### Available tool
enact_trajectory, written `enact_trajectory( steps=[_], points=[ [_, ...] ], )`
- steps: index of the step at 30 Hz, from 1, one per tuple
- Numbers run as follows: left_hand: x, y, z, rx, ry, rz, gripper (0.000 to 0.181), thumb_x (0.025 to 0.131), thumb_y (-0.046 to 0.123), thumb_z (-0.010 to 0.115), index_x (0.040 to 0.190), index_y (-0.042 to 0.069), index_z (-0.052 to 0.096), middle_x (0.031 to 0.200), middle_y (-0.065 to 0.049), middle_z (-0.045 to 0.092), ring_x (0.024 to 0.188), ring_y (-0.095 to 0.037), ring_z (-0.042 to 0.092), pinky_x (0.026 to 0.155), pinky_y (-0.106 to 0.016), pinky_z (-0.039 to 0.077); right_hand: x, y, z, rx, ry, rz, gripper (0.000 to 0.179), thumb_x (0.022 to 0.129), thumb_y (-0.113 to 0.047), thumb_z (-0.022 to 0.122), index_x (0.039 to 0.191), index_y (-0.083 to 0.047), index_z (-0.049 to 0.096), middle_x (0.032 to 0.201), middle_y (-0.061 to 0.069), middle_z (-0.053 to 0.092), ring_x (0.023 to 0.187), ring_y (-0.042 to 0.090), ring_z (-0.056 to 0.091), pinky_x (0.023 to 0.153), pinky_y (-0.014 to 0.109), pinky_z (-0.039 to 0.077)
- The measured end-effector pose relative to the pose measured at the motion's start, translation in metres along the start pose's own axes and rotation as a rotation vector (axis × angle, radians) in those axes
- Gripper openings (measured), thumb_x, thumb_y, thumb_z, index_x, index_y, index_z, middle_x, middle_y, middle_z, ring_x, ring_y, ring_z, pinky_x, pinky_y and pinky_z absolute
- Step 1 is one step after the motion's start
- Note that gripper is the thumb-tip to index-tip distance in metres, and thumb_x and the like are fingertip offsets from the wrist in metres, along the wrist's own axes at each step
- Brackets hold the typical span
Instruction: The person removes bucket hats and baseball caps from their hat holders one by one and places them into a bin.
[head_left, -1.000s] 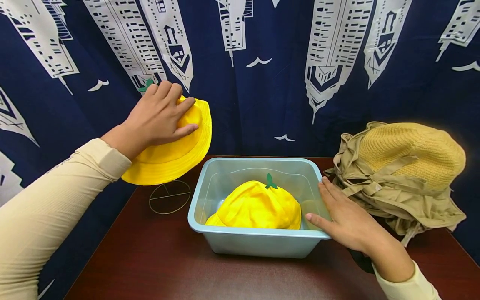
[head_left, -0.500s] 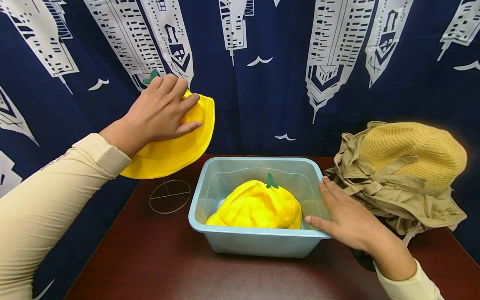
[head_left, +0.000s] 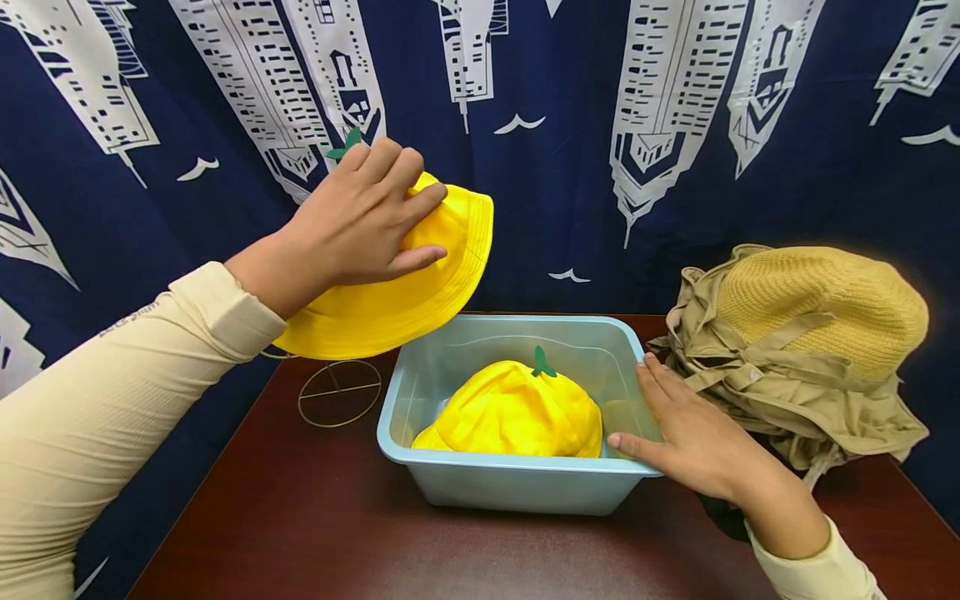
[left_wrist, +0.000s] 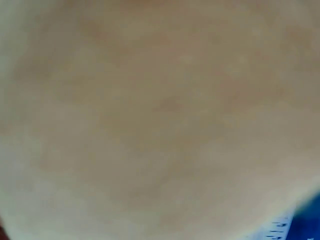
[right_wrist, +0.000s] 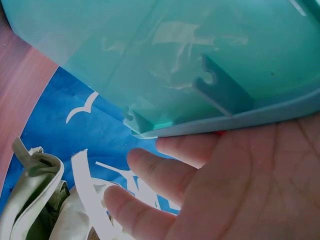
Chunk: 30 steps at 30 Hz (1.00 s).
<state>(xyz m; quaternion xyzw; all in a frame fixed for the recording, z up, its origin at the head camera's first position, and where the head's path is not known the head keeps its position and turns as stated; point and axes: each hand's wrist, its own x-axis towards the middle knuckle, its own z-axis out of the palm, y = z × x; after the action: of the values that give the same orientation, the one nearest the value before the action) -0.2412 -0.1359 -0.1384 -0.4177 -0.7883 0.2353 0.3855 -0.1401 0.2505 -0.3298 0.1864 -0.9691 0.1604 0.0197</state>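
Upper left of the frame, the left hand [head_left: 360, 217] grips a yellow hat [head_left: 408, 308], apparently by its crown, fingertips partly hidden. Right of centre, the right hand [head_left: 697, 433] rests, fingers relaxed, against the blue bin [head_left: 525, 487], presumably steadying it.

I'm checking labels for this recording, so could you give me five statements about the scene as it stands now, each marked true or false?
1. The left hand is holding a yellow bucket hat. True.
2. The right hand is gripping a hat too. False: it rests against the right rim of the blue bin.
3. Another yellow hat, with a green leaf on top, lies inside the bin. True.
4. The wire stand is inside the bin. False: in the head view it is on the table, left of the bin.
5. The tan pile is to the right of the bin in the head view. True.
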Motion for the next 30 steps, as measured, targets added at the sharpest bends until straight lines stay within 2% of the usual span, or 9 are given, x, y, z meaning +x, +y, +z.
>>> enact_trajectory(
  steps=[7,12,17,30],
  points=[
    [0.015,0.023,-0.001,-0.025,0.083,0.069,0.066,0.098,0.06,0.033,0.122,0.003,0.053,0.101,-0.018,0.039,0.094,-0.036,0.037,0.071,-0.044,0.033,-0.001,-0.001,0.001,0.003,-0.002,-0.004,0.101,0.092,-0.063,0.056,0.155,0.006,0.017,0.163,0.024,0.009,0.146,0.046,0.018,0.109,0.065,0.025],
    [0.025,0.043,0.002,-0.064,0.11,0.117,0.065,0.098,0.062,0.031,0.12,0.006,0.053,0.103,-0.017,0.04,0.096,-0.034,0.037,0.071,-0.043,0.033,-0.002,-0.001,-0.001,0.003,-0.004,0.006,0.102,0.092,-0.064,0.055,0.155,0.006,0.017,0.163,0.024,0.008,0.146,0.046,0.017,0.109,0.066,0.025],
    [0.03,0.065,0.009,-0.116,0.103,0.154,0.065,0.098,0.062,0.029,0.122,0.008,0.055,0.105,-0.016,0.043,0.098,-0.034,0.038,0.074,-0.042,0.034,-0.001,-0.002,0.0,0.016,-0.01,0.016,0.102,0.092,-0.066,0.053,0.156,0.005,0.017,0.164,0.02,0.007,0.147,0.043,0.016,0.11,0.065,0.024],
    [0.042,0.119,0.02,-0.167,0.038,0.257,0.068,0.098,0.065,0.024,0.129,0.014,0.056,0.117,-0.01,0.048,0.105,-0.028,0.04,0.078,-0.038,0.036,-0.001,-0.003,-0.001,0.021,-0.02,0.022,0.101,0.092,-0.066,0.052,0.155,0.006,0.017,0.163,0.023,0.007,0.146,0.045,0.017,0.109,0.066,0.024]
  ],
)
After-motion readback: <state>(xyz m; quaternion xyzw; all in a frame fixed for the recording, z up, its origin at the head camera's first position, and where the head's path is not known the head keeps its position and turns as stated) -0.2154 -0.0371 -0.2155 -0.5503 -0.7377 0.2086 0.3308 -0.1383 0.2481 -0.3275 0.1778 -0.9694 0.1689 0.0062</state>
